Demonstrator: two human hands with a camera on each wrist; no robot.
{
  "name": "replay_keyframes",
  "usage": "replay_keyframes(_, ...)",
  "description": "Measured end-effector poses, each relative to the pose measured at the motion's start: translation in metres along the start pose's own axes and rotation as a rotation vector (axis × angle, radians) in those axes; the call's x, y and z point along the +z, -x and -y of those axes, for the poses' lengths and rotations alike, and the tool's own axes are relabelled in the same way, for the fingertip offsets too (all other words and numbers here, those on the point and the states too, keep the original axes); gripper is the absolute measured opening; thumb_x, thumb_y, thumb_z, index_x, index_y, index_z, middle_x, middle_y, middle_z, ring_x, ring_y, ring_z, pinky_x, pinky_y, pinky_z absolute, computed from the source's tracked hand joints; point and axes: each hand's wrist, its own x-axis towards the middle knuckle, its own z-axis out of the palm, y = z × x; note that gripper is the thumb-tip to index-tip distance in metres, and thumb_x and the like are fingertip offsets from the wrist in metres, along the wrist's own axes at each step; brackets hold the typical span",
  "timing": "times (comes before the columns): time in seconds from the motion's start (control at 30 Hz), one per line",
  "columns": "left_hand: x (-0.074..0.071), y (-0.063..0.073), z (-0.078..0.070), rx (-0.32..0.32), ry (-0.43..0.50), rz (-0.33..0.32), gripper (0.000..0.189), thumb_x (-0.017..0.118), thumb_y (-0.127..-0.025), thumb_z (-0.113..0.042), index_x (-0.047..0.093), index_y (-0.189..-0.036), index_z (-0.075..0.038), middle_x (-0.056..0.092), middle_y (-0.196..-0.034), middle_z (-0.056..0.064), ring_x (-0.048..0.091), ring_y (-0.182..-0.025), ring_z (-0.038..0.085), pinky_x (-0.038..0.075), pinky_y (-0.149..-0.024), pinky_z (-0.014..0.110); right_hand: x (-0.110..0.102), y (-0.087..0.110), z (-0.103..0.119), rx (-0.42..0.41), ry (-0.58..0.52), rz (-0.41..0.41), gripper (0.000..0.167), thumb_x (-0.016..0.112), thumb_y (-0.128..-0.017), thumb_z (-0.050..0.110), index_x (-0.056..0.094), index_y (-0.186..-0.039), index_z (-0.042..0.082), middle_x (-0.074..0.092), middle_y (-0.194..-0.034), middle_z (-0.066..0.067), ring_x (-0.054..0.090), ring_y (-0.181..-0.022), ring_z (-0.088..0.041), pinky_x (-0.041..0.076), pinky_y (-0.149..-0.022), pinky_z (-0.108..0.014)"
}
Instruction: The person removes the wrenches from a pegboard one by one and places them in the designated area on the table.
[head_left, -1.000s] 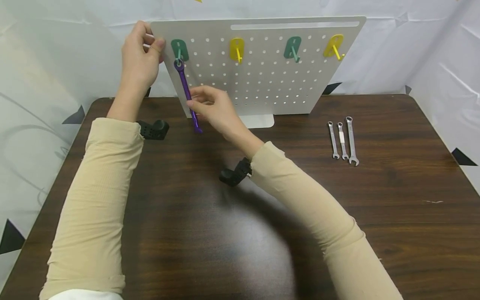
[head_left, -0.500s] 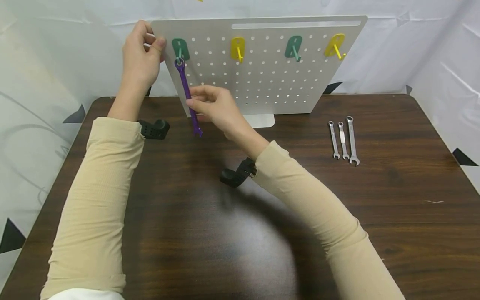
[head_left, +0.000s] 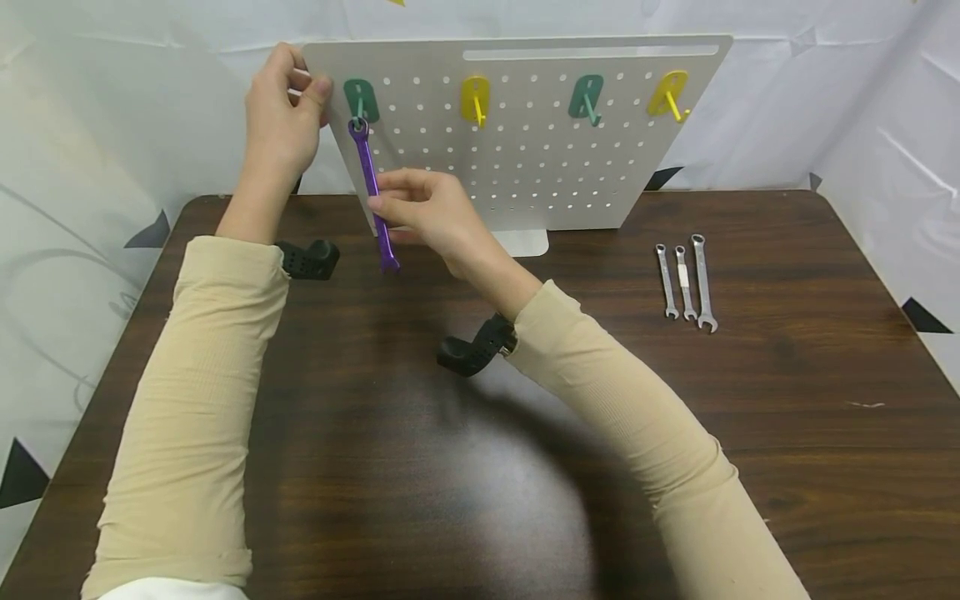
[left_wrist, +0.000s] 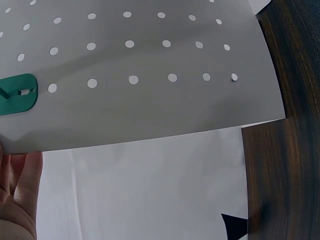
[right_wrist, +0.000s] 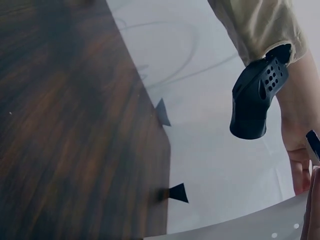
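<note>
My left hand (head_left: 281,117) grips the upper left edge of a grey pegboard (head_left: 408,62), thumb in front and fingers behind. In the left wrist view its fingers (left_wrist: 27,182) show at the board's edge beside a green hook (left_wrist: 20,97). Between thumb and fingers, my right hand (head_left: 446,217) pinches a purple combination wrench (head_left: 366,162). The wrench slants downward, its ring end over the tip of the leftmost green hook (head_left: 361,96). Whether the ring fully encircles the hook is too small to tell. The right wrist view shows only part of the right hand (right_wrist: 312,215).
More hooks line the board: yellow (head_left: 474,92), green (head_left: 585,93) and yellow (head_left: 667,87). Three silver wrenches, including a large one (head_left: 702,283), lie at the right of the brown table (head_left: 337,433). A white foot plate (head_left: 525,243) juts from the board's base.
The wrench's lower open end has swung slightly left and its shaft has turned a little. My right hand has shifted slightly left with it. The left hand stays on the board's edge.
</note>
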Motion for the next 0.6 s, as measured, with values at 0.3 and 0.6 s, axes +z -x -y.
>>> replay_keyframes(0.3, -0.0001, 0.0005, 0.0008, -0.003, 0.007, -0.002, 0.022, 0.045, -0.099, -0.03, 0.052, -0.116, -0.017, 0.045, -0.095, -0.016, 0.048, -0.081, -0.004, 0.053, -0.089, 0.021, -0.0002, -0.0023, 0.0009, 0.016, -0.007, -0.006, 0.031, 0.062, -0.092, 0.009, 0.059, -0.122, 0.001, 0.063, -0.115, -0.021, 0.065, -0.104, -0.03, 0.059, -0.089, -0.034)
replay_keyframes(0.6, -0.0004, -0.0001, 0.0017, -0.008, 0.034, 0.007, 0.021, 0.047, -0.099, -0.029, 0.053, -0.115, -0.018, 0.045, -0.092, -0.016, 0.049, -0.079, -0.003, 0.053, -0.088, 0.021, -0.0015, -0.0035, 0.0012, -0.007, -0.014, -0.001, 0.03, 0.062, -0.092, 0.009, 0.06, -0.121, 0.001, 0.063, -0.118, -0.021, 0.064, -0.106, -0.032, 0.059, -0.088, -0.032)
